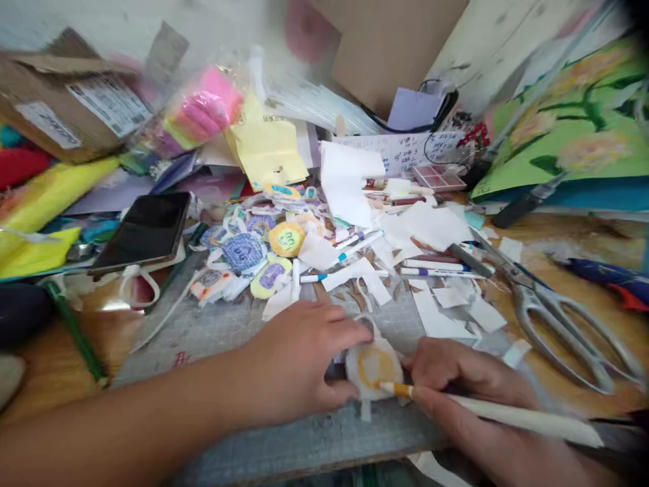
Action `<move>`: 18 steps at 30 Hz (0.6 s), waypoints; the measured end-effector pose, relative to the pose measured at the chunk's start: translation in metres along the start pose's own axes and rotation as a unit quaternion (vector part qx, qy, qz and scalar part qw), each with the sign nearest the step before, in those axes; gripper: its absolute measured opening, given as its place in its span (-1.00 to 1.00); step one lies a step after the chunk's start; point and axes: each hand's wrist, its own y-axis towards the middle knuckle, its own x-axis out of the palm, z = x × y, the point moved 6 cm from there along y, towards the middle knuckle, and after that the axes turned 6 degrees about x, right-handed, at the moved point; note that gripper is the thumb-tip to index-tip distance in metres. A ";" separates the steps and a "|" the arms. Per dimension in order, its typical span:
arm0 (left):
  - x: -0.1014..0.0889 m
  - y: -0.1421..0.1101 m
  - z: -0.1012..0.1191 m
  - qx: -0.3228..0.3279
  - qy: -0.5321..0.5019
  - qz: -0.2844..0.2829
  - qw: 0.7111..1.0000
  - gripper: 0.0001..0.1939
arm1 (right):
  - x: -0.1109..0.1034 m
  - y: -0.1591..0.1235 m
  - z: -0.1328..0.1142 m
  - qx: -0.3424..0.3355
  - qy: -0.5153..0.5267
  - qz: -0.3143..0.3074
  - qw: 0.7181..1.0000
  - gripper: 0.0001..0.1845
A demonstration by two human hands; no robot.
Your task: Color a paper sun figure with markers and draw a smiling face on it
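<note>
My left hand (309, 355) pinches the left edge of a small round white tag (381, 362), its thumb below and fingers above. A yellow-orange ring is drawn on the tag's face, and a pale strip sticks out beneath it. In my right hand (471, 392) is a marker (512, 412) with a white barrel and an orange front end. Its tip touches the tag near the lower right of the ring. Both hands are over a grey cutting mat (274, 433). Just beyond them lie coloured round badges, among them a blue one (244, 253) and an orange-yellow one (286, 239).
Metal scissors (562, 318) lie at the right, near a dark blue glue gun (603, 274). White paper scraps (441, 314) and several markers (436, 265) clutter the mat's far side. A phone (145, 230) rests at left, before a cardboard box (71, 101).
</note>
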 end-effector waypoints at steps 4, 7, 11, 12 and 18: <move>0.000 0.002 -0.001 0.003 0.002 0.006 1.000 -0.60 | -0.004 0.004 0.004 0.011 0.019 0.033 0.999 -0.77; 0.000 0.002 -0.002 -0.001 0.002 0.002 1.000 -0.60 | 0.001 0.003 0.002 -0.019 0.008 -0.003 1.000 -0.77; 0.000 0.001 -0.001 -0.001 0.000 0.001 1.000 -0.59 | -0.004 0.002 0.004 -0.007 0.027 0.039 0.999 -0.80; 0.000 0.001 -0.001 -0.001 0.002 0.001 1.000 -0.60 | -0.003 0.001 0.002 -0.013 0.021 0.026 0.999 -0.79; 0.000 0.002 0.000 0.000 0.001 -0.001 1.000 -0.58 | -0.005 0.002 -0.001 -0.012 0.015 0.042 0.999 -0.81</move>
